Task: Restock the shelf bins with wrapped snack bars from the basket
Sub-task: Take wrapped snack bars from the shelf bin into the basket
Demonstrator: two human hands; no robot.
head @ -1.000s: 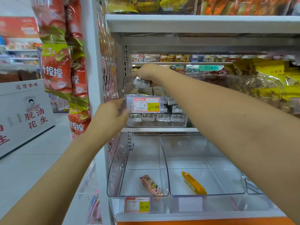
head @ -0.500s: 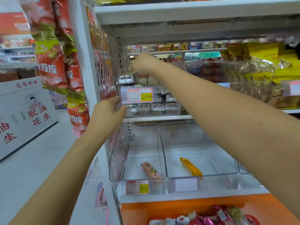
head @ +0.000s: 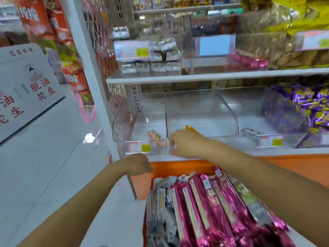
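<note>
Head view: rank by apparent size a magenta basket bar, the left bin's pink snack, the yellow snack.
1. magenta bar, though nearest the camera.
2. pink snack.
3. yellow snack, mostly hidden by the right hand, so unsure.

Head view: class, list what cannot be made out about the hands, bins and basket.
Head view throughout:
Right hand: its grip is hidden by its own back.
Left hand: likewise, fingers curled out of sight.
Yellow bar: mostly behind the right hand.
Price label: print blurred.
Basket: cut off by the bottom edge.
</note>
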